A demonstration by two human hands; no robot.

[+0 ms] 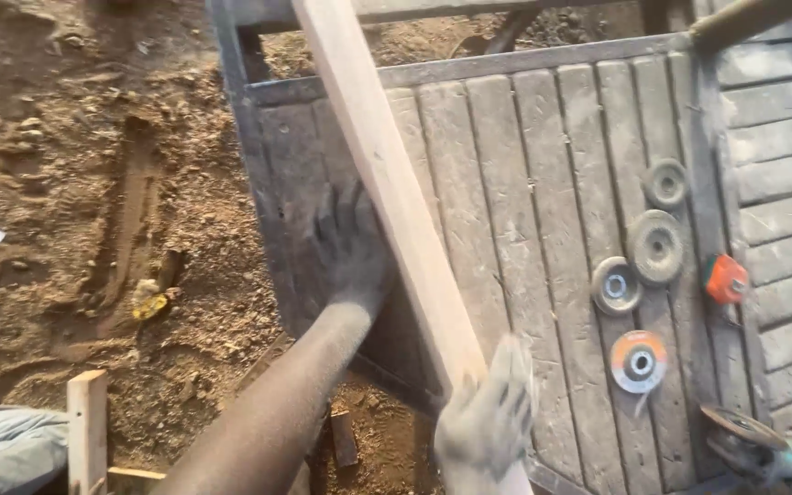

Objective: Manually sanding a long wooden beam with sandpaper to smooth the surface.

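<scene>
A long pale wooden plank (387, 174) lies slantwise across a grey slatted table (524, 156), running from the top middle down to the bottom edge. My left hand (352, 246), in a dusty dark glove, rests flat on the table right beside the plank's left edge, fingers spread. My right hand (488, 422), in a pale dusty glove, wraps around the plank's near end at the bottom.
Several grinding discs (654, 246) lie on the table's right side, one with an orange label (639, 361). An orange tape measure (724, 279) sits beside them. An angle grinder (763, 445) shows at the bottom right. Bare dirt ground (93, 183) lies left, with a wooden post (87, 426).
</scene>
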